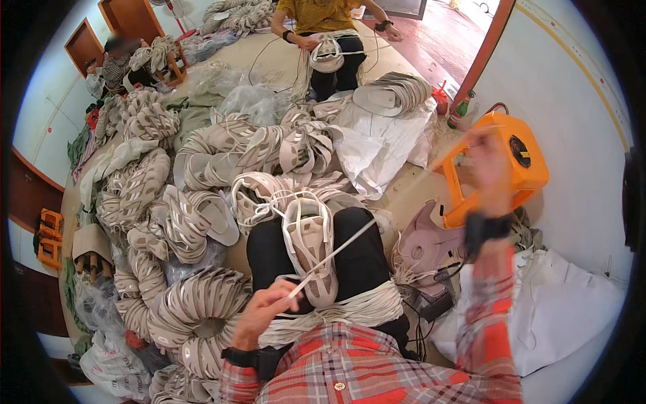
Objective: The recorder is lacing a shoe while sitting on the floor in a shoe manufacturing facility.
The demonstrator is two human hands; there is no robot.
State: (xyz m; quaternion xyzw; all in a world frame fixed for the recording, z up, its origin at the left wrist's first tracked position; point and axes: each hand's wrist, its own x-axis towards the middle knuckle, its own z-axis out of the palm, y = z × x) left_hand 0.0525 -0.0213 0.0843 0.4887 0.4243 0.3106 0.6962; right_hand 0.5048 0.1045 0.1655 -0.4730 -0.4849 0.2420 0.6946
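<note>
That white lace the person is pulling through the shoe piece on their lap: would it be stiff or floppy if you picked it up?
Probably floppy: the lace looks straight only because both hands pull it taut. Likely light, being thin and flat.

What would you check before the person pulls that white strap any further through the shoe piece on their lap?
1. Left hand pinches the strap's near end: ok.
2. Right hand holds the far end, raised high: cannot tell, it is blurred.
3. White strap runs taut between the hands: ok.
4. Shoe upper rests on the lap: ok.
5. Strap passes through the upper's slots: cannot tell.
6. Orange box sits close beside the raised hand: not ok.
</note>
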